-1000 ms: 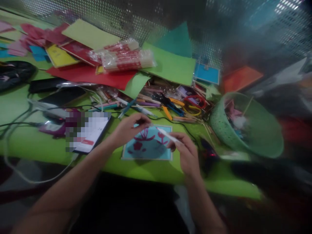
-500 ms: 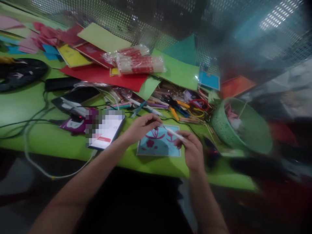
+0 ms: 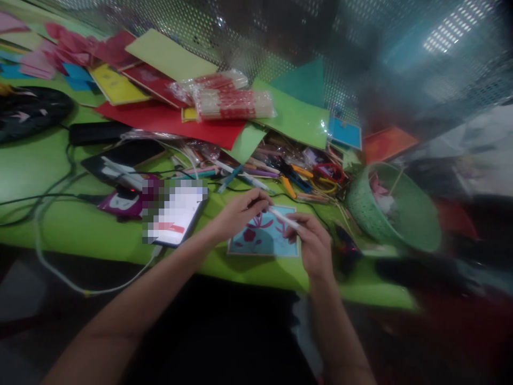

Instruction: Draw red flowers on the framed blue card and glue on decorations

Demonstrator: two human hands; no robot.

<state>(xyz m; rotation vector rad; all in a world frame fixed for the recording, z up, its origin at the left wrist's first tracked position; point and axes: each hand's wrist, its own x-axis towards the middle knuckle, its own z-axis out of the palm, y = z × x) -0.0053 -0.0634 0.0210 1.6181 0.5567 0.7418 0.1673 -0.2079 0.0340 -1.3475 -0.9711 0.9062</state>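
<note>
A slim white pen (image 3: 284, 218) spans the gap between my two hands, slanting down to the right. My right hand (image 3: 315, 243) is closed around its lower end. At the pen's upper left tip, my left hand (image 3: 246, 213) is pinched; whether it grips the tip itself or a small cap is too blurred to tell. Beneath both hands lies a light blue card (image 3: 266, 248) with dark red flower and leaf shapes on it. My hands and the pen hide parts of its upper and right side.
Left of my hands lies a lit phone (image 3: 176, 214) with a white cable. Behind are pliers (image 3: 294, 176), pens and sticks, plastic-wrapped bundled sticks (image 3: 236, 104), and coloured paper sheets (image 3: 172, 59). A green bowl (image 3: 420, 224) with paper scraps stands to the right.
The pen lies at a slightly flatter angle and its tip sits closer into my left fingers. The view has shifted a little; otherwise both hands keep their hold.
</note>
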